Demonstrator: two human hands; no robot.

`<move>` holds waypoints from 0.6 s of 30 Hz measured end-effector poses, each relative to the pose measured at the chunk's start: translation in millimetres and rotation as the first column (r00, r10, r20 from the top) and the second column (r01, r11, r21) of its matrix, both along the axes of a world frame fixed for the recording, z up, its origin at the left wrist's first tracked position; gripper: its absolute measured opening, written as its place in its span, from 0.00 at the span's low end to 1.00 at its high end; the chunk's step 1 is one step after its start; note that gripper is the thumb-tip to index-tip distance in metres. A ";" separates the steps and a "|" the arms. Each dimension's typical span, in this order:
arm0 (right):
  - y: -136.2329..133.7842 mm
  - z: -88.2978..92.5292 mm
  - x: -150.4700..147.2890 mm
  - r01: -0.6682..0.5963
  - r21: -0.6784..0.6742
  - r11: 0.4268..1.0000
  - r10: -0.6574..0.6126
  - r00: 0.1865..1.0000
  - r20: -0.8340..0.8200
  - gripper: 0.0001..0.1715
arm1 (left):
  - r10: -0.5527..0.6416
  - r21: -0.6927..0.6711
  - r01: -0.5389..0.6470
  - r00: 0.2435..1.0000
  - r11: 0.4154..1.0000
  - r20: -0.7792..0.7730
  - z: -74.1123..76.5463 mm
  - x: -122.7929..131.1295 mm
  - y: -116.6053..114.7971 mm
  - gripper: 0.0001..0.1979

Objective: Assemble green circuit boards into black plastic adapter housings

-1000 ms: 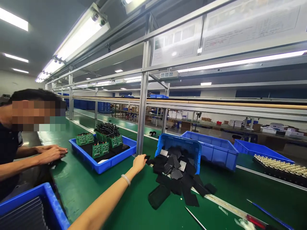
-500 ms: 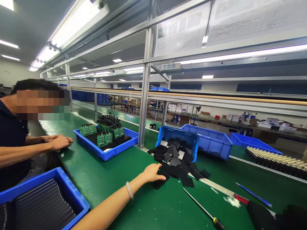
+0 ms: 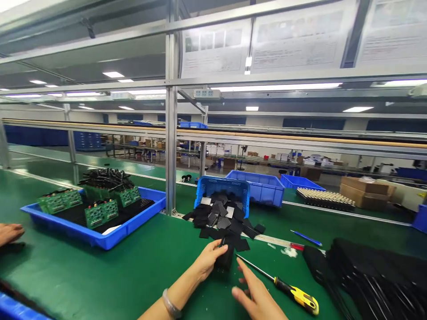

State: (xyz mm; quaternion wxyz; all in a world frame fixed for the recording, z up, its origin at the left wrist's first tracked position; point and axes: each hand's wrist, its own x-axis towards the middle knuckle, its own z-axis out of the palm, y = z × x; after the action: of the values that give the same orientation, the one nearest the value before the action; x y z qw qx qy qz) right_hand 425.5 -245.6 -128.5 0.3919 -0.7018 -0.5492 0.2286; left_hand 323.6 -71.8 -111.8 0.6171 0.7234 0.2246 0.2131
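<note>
My left hand (image 3: pixel 209 258), a bangle on its wrist, pinches a flat black pad (image 3: pixel 225 259) between thumb and fingers, low over the green bench. Just right of it, my right hand (image 3: pixel 254 291) is open, thumb and fingers apart, with nothing in it. Beyond both hands, a heap of black pads (image 3: pixel 224 218), some ribbed and a few pale, spills from a tipped blue basket (image 3: pixel 245 191). A screwdriver (image 3: pixel 293 291) with a yellow and black handle lies beside my right hand, its shaft reaching toward the held pad.
Green circuit boards (image 3: pixel 100 214) and black cables fill a blue tray (image 3: pixel 130 231) at left, near a co-worker's hand (image 3: pixel 10 233). A metal post (image 3: pixel 171 133) rises behind. At right lie a blue pen (image 3: pixel 306 238) and a stack of black sheets (image 3: pixel 380 266).
My view has turned right. My left hand, earlier reaching at the heap, now has a black pad drawn toward me. My right hand has come into view beside it.
</note>
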 end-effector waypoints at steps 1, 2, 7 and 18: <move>8.6 -3.4 4.0 0.035 0.029 0.999 -0.031 0.992 -0.123 0.45 | -0.024 -0.063 0.024 1.000 0.998 0.004 -4.7 0.0 -2.1 0.38; 17.0 -9.8 5.8 0.075 0.074 0.994 -0.056 0.971 -0.232 0.47 | -0.034 -0.116 0.035 0.999 0.993 0.011 -9.4 -0.7 -3.6 0.39; 49.7 -65.1 2.7 0.219 0.257 0.941 -0.050 0.843 -0.535 0.56 | 0.042 -0.368 0.022 0.985 0.930 0.167 -21.9 -6.2 -5.7 0.31; 30.6 -91.5 25.5 0.111 0.266 0.958 -0.082 0.990 -0.118 0.34 | 0.175 -0.219 -0.141 0.974 0.966 0.145 -49.4 -1.3 -22.9 0.31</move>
State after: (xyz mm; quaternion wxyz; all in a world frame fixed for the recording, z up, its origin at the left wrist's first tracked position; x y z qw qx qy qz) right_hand 451.0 -214.9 -220.0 0.5236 -0.6543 -0.5189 0.1687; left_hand 322.2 -94.6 -161.2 0.6864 0.6151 0.2513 0.2956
